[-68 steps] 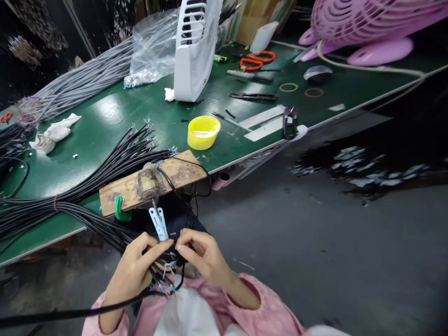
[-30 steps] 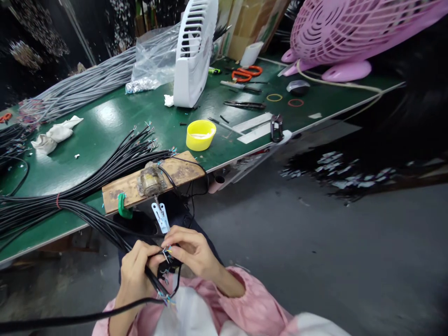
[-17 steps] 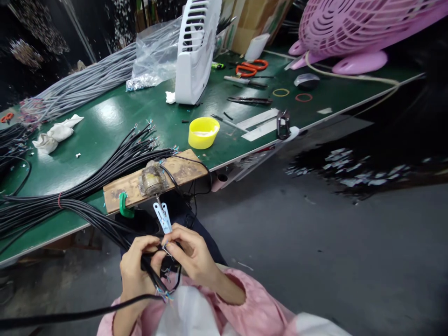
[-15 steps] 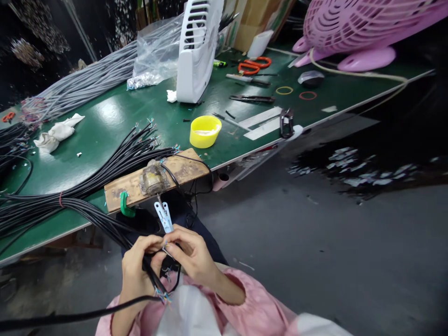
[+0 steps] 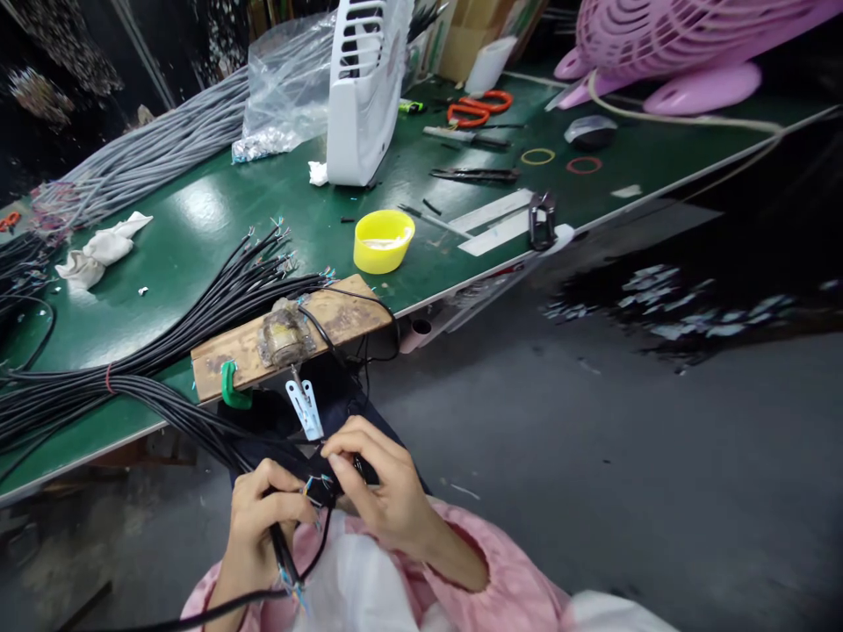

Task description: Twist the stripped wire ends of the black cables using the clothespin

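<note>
My left hand (image 5: 267, 518) is closed on a black cable (image 5: 284, 553), and fine coloured wire ends (image 5: 316, 484) stick out beside its fingertips. Close by on the right, my right hand (image 5: 385, 478) is pinched just below a pale blue clothes peg (image 5: 304, 411); whatever lies between its fingertips is too small to make out. The peg hangs from the shaft of a small motor (image 5: 284, 335) fixed to a wooden board (image 5: 349, 312). More stripped wires (image 5: 291, 586) hang under my left hand.
A green clamp (image 5: 234, 386) grips the board at the edge of the green table (image 5: 204, 211). A tied bundle of black cables (image 5: 151, 355) lies to the left. Beyond are a yellow cup (image 5: 384, 241), white fan (image 5: 362, 105), orange-handled scissors (image 5: 469, 114) and pink fan (image 5: 659, 53).
My hands have moved apart slightly, the right one to the right and the left one down. Coloured wire ends now show between them.
</note>
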`<act>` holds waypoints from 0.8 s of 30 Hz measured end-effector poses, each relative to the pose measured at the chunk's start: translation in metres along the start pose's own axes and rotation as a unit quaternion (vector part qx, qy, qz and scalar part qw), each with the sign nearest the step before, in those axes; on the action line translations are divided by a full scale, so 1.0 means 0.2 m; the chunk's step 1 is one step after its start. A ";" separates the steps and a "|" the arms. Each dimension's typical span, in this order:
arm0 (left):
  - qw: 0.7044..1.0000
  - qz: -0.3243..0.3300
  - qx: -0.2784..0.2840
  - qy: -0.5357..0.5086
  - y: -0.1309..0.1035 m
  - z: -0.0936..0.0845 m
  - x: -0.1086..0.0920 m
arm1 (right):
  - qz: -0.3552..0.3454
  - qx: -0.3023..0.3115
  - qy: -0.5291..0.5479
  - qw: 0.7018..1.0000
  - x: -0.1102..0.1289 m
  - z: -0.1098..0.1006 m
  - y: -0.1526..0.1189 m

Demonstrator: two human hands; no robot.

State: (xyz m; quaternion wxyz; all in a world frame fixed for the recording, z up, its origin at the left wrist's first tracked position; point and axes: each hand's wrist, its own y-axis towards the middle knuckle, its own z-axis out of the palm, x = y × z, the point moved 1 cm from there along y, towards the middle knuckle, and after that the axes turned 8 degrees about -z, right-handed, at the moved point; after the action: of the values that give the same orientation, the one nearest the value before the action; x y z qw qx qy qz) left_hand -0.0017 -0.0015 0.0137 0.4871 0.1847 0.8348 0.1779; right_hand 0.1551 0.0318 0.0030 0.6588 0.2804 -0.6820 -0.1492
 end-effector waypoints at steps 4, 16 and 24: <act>1.000 0.004 0.005 0.007 0.00 0.00 0.01 | -0.016 0.048 0.055 0.997 0.01 0.00 0.01; 0.999 -0.028 0.007 -0.024 -0.01 0.00 0.01 | -0.062 0.006 0.031 0.998 -0.01 0.00 -0.01; 0.999 -0.043 -0.001 0.020 -0.02 0.01 0.01 | -0.167 0.004 -0.059 0.984 0.02 0.01 -0.06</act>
State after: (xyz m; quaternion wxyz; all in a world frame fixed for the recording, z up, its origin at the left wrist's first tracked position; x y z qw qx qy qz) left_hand -0.0018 -0.0042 0.0100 0.4773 0.1445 0.8517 0.1609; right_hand 0.1553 0.0188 -0.0009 0.5818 0.3838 -0.6641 -0.2707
